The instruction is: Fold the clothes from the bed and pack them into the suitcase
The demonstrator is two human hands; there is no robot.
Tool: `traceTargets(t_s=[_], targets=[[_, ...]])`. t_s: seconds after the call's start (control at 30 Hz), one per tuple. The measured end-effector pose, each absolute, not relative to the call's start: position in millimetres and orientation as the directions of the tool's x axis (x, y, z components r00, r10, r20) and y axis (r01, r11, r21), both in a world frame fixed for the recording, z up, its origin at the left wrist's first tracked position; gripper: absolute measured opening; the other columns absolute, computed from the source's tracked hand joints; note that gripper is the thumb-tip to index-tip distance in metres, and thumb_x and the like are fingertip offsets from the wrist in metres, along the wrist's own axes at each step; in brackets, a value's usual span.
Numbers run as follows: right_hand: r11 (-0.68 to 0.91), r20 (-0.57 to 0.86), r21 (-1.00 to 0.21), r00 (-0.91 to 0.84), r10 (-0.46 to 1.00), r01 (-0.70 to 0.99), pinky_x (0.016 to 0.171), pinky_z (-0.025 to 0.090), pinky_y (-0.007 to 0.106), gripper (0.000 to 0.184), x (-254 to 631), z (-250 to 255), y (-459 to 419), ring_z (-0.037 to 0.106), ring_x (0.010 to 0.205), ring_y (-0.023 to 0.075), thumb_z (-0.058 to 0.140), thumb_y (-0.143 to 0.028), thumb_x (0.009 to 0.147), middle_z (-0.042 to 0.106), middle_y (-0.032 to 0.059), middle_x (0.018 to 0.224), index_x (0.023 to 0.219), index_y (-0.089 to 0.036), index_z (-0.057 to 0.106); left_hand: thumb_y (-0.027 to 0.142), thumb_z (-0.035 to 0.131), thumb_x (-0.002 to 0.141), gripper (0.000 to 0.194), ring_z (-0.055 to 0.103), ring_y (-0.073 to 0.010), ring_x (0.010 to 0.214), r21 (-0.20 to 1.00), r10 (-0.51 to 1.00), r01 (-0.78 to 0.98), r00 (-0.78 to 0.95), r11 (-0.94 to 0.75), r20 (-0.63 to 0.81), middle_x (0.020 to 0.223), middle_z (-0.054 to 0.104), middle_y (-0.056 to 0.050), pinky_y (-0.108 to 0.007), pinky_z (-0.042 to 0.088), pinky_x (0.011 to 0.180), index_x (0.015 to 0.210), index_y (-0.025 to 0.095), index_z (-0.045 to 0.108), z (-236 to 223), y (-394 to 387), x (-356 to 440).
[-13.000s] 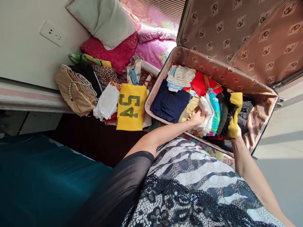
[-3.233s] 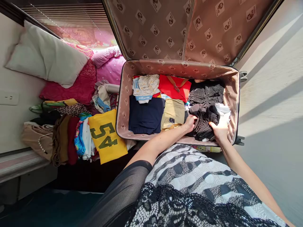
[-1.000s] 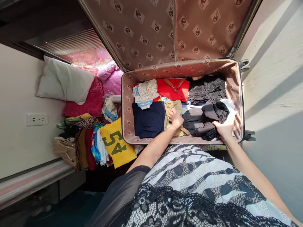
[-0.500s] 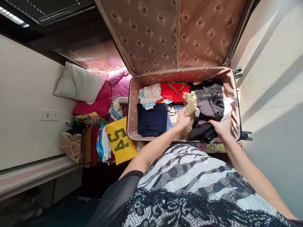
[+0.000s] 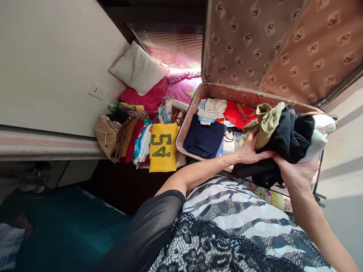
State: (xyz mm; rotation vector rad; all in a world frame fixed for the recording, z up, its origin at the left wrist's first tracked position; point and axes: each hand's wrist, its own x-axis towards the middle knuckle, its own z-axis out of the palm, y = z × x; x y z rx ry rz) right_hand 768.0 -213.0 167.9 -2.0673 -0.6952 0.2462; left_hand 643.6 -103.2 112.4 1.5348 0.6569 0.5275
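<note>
1. Toward three o'clock in the view, a bundle of clothes (image 5: 289, 130) is being held over the right half of the open suitcase (image 5: 188, 129), its long axis running roughly from nine to three o'clock.
2. At its nine o'clock end, the left hand (image 5: 249, 152) is clasping the khaki garment (image 5: 270, 122); most of the bundle is lying at two o'clock from those fingers.
3. From six o'clock, the right hand (image 5: 296, 172) is gripping the black garment (image 5: 304, 136), its fingers mostly hiding behind cloth; being nearer the three o'clock end, it is also touching the white garment (image 5: 314, 146).
4. Around nine o'clock, the yellow garment (image 5: 163, 149) is showing large dark digits, 5 and 4, turned sideways.
5. Near one o'clock, the suitcase lid (image 5: 244, 49) is displaying repeating logo patches, their lettering staying too small to read.
</note>
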Motion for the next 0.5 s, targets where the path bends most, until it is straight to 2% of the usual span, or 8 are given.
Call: traceTargets(t_s=[0.13,0.2,0.33,0.4,0.5], targets=[[-0.323,0.209,-0.713,0.629,0.749,0.622,0.117,0.057,0.063,0.095,740,205,-167,0.068,0.136,0.0467,0.08,-0.069,0.069,0.069,0.0157,0.139,0.153,-0.031,0.056,0.059,0.082,0.096,0.087,0.047,-0.0425,0.161,0.984,0.77,0.031,0.618,0.177,-0.158,0.153,0.067,-0.018,-0.059,0.043,0.134,0.169,0.023,0.051,147,-74,614],[-0.251,0.235,-0.705,0.553,0.8,0.663,0.115,0.058,0.064,0.095,720,215,-135,0.067,0.136,0.0468,0.079,-0.07,0.076,0.068,0.0151,0.14,0.158,-0.032,0.05,0.059,0.076,0.101,0.078,0.054,-0.0409,0.155,0.971,0.822,0.017,0.529,0.24,-0.212,0.147,0.07,-0.017,-0.062,0.048,0.129,0.168,0.026,0.052,163,-50,591],[-0.125,0.298,-0.676,0.425,0.855,0.726,0.11,0.059,0.07,0.096,661,223,-60,0.069,0.131,0.0464,0.08,-0.068,0.075,0.069,0.014,0.134,0.159,-0.035,0.046,0.052,0.067,0.109,0.061,0.065,-0.0376,0.142,0.931,0.893,-0.108,0.34,0.348,-0.294,0.14,0.075,-0.016,-0.066,0.055,0.12,0.163,0.027,0.056,177,5,530],[-0.027,0.327,-0.648,0.31,0.893,0.761,0.115,0.055,0.072,0.099,623,223,-20,0.067,0.137,0.0457,0.079,-0.062,0.077,0.068,0.014,0.141,0.164,-0.035,0.041,0.045,0.061,0.114,0.051,0.069,-0.0357,0.137,0.899,0.912,-0.204,0.231,0.387,-0.34,0.133,0.078,-0.014,-0.065,0.058,0.116,0.161,0.026,0.057,174,34,496],[0.159,0.352,-0.619,0.091,0.932,0.769,0.123,0.048,0.072,0.106,564,215,40,0.057,0.148,0.047,0.077,-0.052,0.08,0.06,0.0157,0.156,0.173,-0.029,0.032,0.027,0.045,0.118,0.043,0.073,-0.0316,0.132,0.859,0.919,-0.338,0.056,0.385,-0.39,0.127,0.08,-0.01,-0.056,0.062,0.11,0.159,0.024,0.059,163,79,443]])
